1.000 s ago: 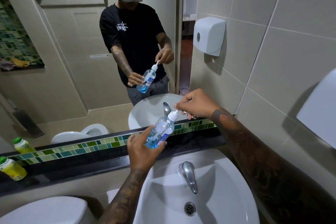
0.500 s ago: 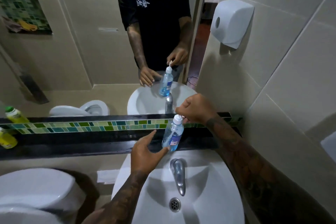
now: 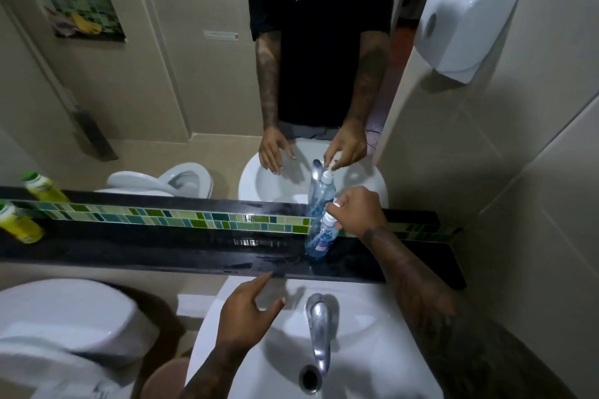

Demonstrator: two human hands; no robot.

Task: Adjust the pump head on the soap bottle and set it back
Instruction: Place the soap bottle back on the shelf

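The soap bottle (image 3: 319,238) stands upright on the black shelf (image 3: 194,248) behind the sink (image 3: 363,327), close to the mirror. The right hand (image 3: 358,210) pinches the white pump head (image 3: 330,219) with its fingers. The left hand (image 3: 248,314) is empty, fingers spread, above the sink. The task seems almost finished; only letting go of the pump remains.
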